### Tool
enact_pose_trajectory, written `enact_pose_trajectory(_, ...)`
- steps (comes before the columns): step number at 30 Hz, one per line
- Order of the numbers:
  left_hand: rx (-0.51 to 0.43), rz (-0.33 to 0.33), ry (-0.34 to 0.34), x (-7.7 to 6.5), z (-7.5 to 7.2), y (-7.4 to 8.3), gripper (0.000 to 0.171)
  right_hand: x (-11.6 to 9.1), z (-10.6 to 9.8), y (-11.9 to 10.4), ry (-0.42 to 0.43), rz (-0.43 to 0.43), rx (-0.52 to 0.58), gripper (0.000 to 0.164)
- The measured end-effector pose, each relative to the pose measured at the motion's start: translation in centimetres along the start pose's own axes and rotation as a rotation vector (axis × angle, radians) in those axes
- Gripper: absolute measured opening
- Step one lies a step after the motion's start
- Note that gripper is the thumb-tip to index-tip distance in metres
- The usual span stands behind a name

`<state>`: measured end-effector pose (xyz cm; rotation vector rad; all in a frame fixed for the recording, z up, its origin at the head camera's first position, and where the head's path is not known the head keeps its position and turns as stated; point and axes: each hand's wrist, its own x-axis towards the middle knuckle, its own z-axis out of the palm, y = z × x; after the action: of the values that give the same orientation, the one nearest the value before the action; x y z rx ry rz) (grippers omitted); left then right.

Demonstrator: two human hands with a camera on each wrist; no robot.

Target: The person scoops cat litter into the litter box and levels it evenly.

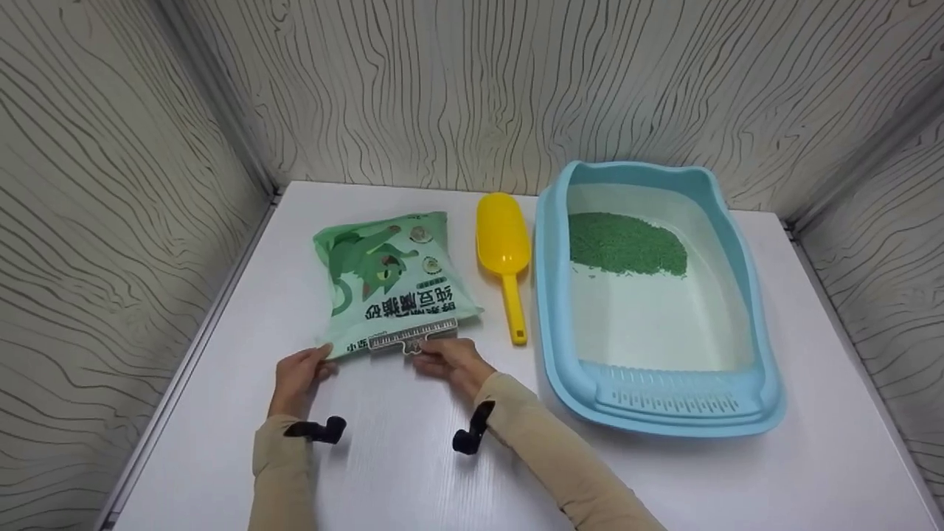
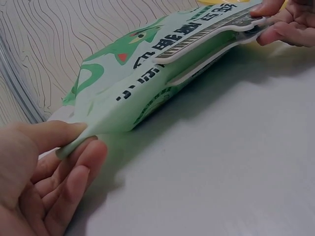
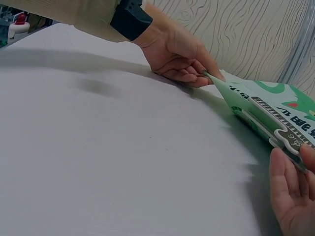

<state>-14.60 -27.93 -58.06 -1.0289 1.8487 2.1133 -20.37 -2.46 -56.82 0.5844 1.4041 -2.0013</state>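
A pale green cat litter bag point(image 1: 391, 273) with a cat picture lies on the table. My left hand point(image 1: 299, 376) pinches the bag's near left corner between thumb and fingers, seen closely in the left wrist view. A wide bag clip point(image 1: 413, 335) with a striped bar sits at the bag's near edge. My right hand point(image 1: 457, 361) pinches the clip's handle between thumb and fingers. In the left wrist view the two long bars of the clip point(image 2: 209, 37) stand apart, one above and one below the bag's edge. Part of the handle is hidden by the fingers.
To the bag's right lies a yellow scoop point(image 1: 504, 243), its handle toward me. Farther right stands a blue litter box point(image 1: 552, 295) with a pile of green litter point(image 1: 627, 243) at its back. Patterned wall panels point(image 1: 442, 96) border the white table point(image 1: 391, 457).
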Motion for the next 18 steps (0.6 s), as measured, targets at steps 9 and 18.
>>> enact_pose_trajectory(9, 0.039, 0.007, 0.021, 0.1, 0.1, 0.1, 0.033, 0.3, 0.5, -0.4, 0.015, -0.005, 0.008, 0.008)
enact_pose_trajectory(18, 0.053, -0.048, 0.020, 0.2, 0.2, -0.1, 0.037, 0.6, 1.2, -0.5, 0.030, -0.018, 0.056, 0.014)
